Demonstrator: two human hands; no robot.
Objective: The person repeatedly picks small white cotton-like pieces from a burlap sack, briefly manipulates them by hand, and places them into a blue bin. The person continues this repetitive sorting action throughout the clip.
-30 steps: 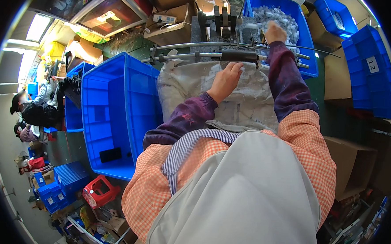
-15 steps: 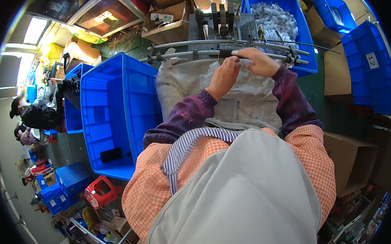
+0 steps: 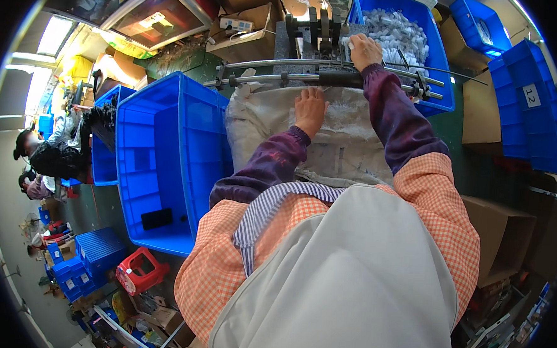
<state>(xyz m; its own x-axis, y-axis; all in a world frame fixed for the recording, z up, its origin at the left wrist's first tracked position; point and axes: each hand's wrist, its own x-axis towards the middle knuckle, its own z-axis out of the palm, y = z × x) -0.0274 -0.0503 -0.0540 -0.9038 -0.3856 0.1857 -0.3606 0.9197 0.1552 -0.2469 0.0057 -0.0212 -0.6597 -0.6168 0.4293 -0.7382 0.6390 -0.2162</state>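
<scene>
My left hand (image 3: 311, 111) lies on a pale, worn cloth (image 3: 343, 133) spread before me, fingers stretched forward just short of two metal rails (image 3: 264, 79). Over the rails reaches my right hand (image 3: 364, 51), its fingers curled down beside a dark metal machine (image 3: 322, 34). A small pale bit shows at these fingertips, too small to name. Close by on the right stands a blue crate (image 3: 445, 94) heaped with small translucent plastic pieces (image 3: 396, 35). A black grip (image 3: 340, 79) sits on the nearer rail, between my hands.
A large blue bin (image 3: 181, 106) with a black object (image 3: 156, 219) inside stands at my left. A cardboard box (image 3: 499, 236) and stacked blue crates (image 3: 525, 102) are on the right. A red stool (image 3: 141, 271) is at lower left; people (image 3: 52, 156) sit farther off.
My hands were together at the nearer rail and have parted. The right went forward and right past the rails; the left drew back onto the cloth and flattened.
</scene>
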